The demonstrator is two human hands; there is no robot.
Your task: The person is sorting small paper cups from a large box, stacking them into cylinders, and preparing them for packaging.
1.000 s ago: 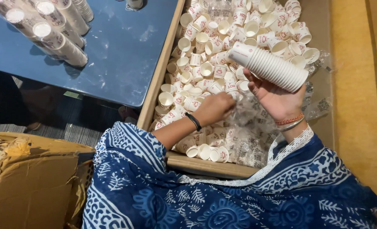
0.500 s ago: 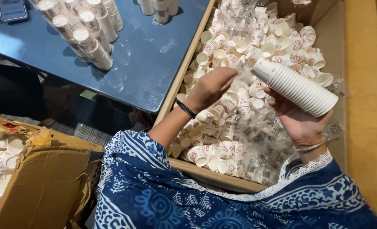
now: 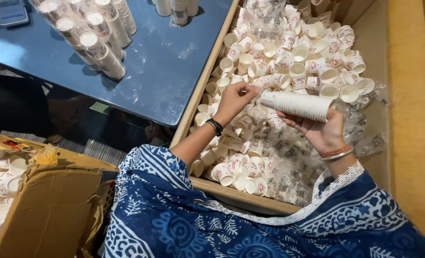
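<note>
My right hand [image 3: 320, 130] grips a long stack of nested white paper cups [image 3: 298, 105], held nearly level over a wooden box. My left hand [image 3: 235, 98] is pinched at the open left end of that stack, fingers closed on a cup there; a black band sits on that wrist. Below both hands the wooden box [image 3: 231, 192] is heaped with several loose small paper cups [image 3: 289, 57] with red print, lying on crinkled clear plastic.
A blue table [image 3: 164, 62] at upper left carries wrapped sleeves of stacked cups [image 3: 90, 36] and a phone [image 3: 11, 10]. A torn cardboard carton [image 3: 45, 205] with more cups stands at lower left. A yellow-brown surface [image 3: 413, 119] runs along the right.
My left hand rose from the loose cups in the box to the open end of the stack. The stack tilted to nearly level and moved lower.
</note>
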